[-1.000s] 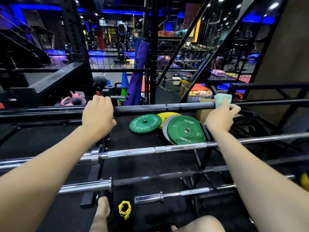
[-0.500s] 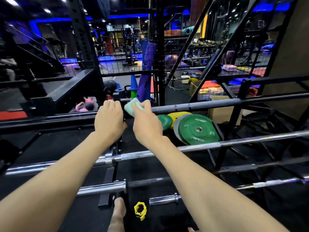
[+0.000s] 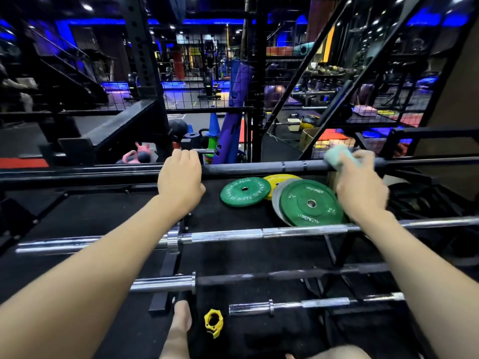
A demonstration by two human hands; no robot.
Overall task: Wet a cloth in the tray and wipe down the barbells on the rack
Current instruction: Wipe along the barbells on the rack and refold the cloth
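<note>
Cloth (image 3: 337,155) under right hand (image 3: 361,187) on barbell (image 3: 259,167); left hand (image 3: 180,180) grips it.

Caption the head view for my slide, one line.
Right hand wipes the top black barbell with a green cloth while the left hand steadies it.

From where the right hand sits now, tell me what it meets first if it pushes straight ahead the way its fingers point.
The right hand already presses the green cloth on the black barbell, so that bar stops it at once. Past it, likely the wire mesh panel; depth is unclear.
</note>
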